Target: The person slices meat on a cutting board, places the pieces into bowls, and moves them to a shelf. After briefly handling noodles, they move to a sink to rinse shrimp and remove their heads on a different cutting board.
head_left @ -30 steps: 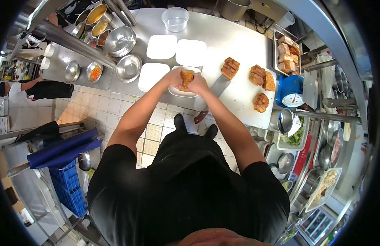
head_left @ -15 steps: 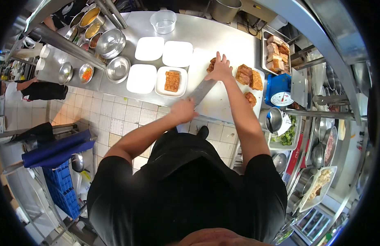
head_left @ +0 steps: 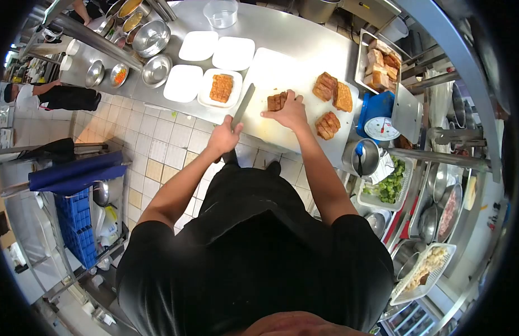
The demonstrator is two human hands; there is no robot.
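Note:
My left hand (head_left: 225, 137) is closed round the handle of a knife (head_left: 245, 103), whose blade points up and away just left of the white cutting board (head_left: 265, 67). On the board, my right hand (head_left: 290, 114) has its fingers round a small block of browned, sliced-looking meat (head_left: 276, 102). More browned pieces sit to the right: a dark one (head_left: 325, 86), a golden slab (head_left: 342, 97) and a scored piece (head_left: 328, 125). Left of the knife, a square white dish (head_left: 232, 99) holds one scored golden piece (head_left: 221, 88).
Several white dishes (head_left: 183, 83) and a clear tub (head_left: 221, 13) stand on the steel counter. Right of the board are a blue scale (head_left: 377, 117), a meat tray (head_left: 360, 61) and a steel pot (head_left: 365, 157). Another person (head_left: 63, 96) stands far left.
The knife has swung left, away from the meat, and now points more upright. My right hand has moved down and left, closing round the small block. The whole view has shifted slightly.

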